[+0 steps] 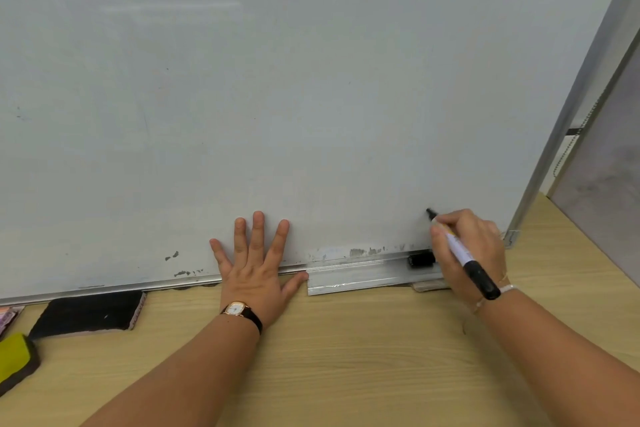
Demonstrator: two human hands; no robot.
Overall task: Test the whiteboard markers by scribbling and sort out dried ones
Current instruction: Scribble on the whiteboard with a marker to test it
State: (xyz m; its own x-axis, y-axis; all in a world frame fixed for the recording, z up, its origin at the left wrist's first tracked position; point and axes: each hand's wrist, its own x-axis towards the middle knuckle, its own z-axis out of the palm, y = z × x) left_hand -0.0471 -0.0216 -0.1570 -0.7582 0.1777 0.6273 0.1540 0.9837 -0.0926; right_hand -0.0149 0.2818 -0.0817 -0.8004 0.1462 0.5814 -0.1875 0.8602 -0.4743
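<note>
Pinching a white-barrelled marker (458, 249) in the curled fingers of the right hand (471, 246), black tip at the whiteboard (277, 97), low near its right edge. Pressing the left hand (252, 274) flat on the board's bottom edge, fingers spread, released. On the tray (360, 277), a black cap (420, 260); on the desk (346, 357), far left, a black eraser (90, 314)

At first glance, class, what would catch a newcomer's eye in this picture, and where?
The large whiteboard fills the view, standing on a wooden table. The left hand presses flat against its bottom edge at centre, while the right hand holds a marker with its tip at the board's lower right.
</note>
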